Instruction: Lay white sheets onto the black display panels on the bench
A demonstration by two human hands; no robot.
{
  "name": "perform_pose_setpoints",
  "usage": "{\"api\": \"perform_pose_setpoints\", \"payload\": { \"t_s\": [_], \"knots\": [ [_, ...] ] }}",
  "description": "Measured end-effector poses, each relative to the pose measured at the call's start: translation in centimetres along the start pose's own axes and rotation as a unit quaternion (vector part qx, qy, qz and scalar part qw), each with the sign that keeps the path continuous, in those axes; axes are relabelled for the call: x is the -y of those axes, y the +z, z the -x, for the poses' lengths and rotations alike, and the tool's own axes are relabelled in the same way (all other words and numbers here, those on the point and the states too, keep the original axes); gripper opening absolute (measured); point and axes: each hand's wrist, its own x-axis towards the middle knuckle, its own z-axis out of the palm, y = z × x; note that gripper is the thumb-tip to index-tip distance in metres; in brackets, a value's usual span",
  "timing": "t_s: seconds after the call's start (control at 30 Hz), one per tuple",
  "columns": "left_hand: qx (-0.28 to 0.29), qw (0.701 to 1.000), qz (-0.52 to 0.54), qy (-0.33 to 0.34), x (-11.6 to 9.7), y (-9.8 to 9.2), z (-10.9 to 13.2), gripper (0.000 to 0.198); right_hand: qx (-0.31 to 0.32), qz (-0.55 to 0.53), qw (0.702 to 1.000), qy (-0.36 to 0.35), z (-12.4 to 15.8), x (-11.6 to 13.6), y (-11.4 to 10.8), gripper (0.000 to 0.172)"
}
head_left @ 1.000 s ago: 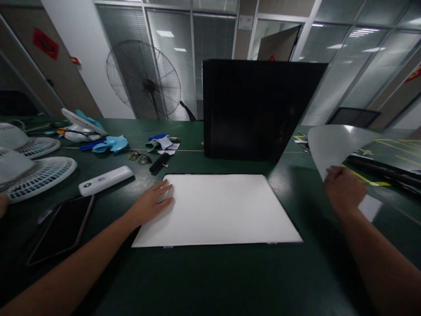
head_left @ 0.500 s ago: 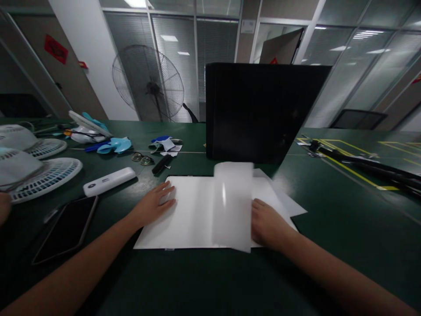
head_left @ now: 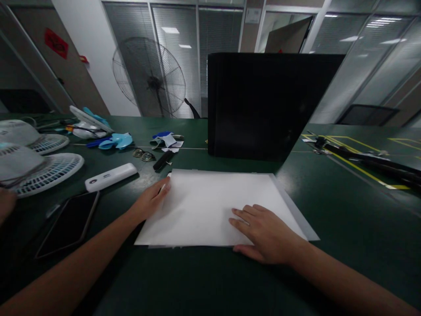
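Note:
A white rectangular panel lies flat on the green table in front of me, with a thin translucent sheet spread over it and sticking out at its right edge. My right hand rests flat on the sheet near the panel's front right part, fingers stretched out. My left hand lies at the panel's left edge, fingers extended and touching it. Neither hand grips anything.
A tall black panel stands upright just behind the white one. To the left lie a white remote-like bar, a dark tablet, glasses, white fan grilles and blue parts. Dark rods lie at right. Another person's hand shows at far left.
My right hand brought the translucent sheet from the right side over the white panel and laid it flat; the hand now presses on it. My left hand stayed at the left edge.

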Motion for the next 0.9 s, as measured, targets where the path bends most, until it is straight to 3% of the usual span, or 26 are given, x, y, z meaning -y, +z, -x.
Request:
{"api": "perform_pose_setpoints", "payload": {
  "t_s": [0.1, 0.27, 0.57, 0.9],
  "knots": [
    [0.028, 0.999, -0.028, -0.001, 0.2, 0.0, -0.1, 0.090, 0.005, -0.017, 1.000, -0.016, -0.1, 0.6, 0.0, 0.071],
    [0.016, 0.998, -0.060, -0.005, 0.9, 0.4, -0.4, 0.095, 0.000, -0.036, 0.998, -0.041, -0.4, 0.6, 0.2, 0.065],
    [0.030, 0.997, -0.057, 0.044, 1.0, 0.3, -0.4, 0.059, -0.013, -0.074, 0.996, -0.041, -0.5, -0.2, 0.6, 0.067],
    [0.034, 0.995, -0.080, 0.046, 0.8, 0.2, -0.4, 0.056, 0.028, -0.119, 0.992, -0.023, -0.6, -0.7, 0.3, 0.074]
  ]
}}
